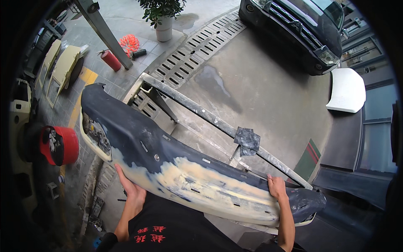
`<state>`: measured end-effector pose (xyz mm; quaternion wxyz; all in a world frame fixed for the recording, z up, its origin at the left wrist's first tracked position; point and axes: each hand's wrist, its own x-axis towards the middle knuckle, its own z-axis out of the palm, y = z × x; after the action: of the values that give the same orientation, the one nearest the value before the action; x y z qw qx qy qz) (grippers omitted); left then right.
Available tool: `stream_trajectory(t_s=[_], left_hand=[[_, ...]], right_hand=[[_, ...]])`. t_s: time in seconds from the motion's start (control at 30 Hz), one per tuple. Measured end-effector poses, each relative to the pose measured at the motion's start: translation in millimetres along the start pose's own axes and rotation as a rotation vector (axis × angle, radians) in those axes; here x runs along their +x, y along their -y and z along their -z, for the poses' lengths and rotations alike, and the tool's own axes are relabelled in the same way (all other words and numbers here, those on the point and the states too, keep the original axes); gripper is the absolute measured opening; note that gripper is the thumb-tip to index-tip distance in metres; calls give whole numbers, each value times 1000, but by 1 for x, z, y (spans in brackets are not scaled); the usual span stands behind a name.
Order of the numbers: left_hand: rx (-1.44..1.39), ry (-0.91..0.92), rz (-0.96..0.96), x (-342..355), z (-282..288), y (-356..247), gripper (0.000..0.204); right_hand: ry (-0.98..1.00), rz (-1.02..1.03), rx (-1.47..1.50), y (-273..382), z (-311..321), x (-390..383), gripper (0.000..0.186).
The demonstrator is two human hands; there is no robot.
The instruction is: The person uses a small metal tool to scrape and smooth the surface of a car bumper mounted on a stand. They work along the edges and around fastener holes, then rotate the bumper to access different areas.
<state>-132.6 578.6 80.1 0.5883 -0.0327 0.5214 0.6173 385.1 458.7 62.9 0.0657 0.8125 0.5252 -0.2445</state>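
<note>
A long car bumper (126, 122) lies slantwise in front of me, its inner and outer faces partly in sight. Dark primer covers much of it, and a wide cream patch is sanded down to pale, mottled layers. My left hand (131, 189) grips the near edge toward the left end; some of its fingers are hidden by the bumper. Farther right, my right hand (277, 187) reaches across and is closed over the far edge. Just beyond the bumper, a folded dark grey sheet (247, 140), perhaps sandpaper, rests on a metal stand's rail (197, 110).
A red bucket (69, 145) and cream door panels (63, 71) stand at left. A fire extinguisher (111, 60) is beside a metal post (105, 33), near a potted plant (164, 31). A dark car (289, 31) and a white panel (347, 90) occupy the far right.
</note>
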Motion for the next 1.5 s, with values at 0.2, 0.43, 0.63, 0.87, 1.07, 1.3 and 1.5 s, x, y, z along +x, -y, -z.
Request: stream_trajectory(t_s=[0.2,0.43,0.63,0.87,1.07,1.3,1.5], left_hand=[[40,25,-23,-8,-14,-2,66],[-13,42,14,4,1,-3,66],[100,48,164,-3,17,-13,72],[486,149,361,0,31,-41,85],[523,158,397,14,50,-42,84],[503,320,415,39,86,-45,77],[547,391,404,52,102,-37,74]], right_hand=[[20,15,-40,-13,4,11,54],[12,50,18,-5,12,8,53],[25,39,11,-4,11,12,56],[-1,30,-30,-5,7,14,54],[-21,18,-107,-6,7,11,55],[-396,314,-52,37,17,0,41],[-284,265,768,228,31,-48,8]])
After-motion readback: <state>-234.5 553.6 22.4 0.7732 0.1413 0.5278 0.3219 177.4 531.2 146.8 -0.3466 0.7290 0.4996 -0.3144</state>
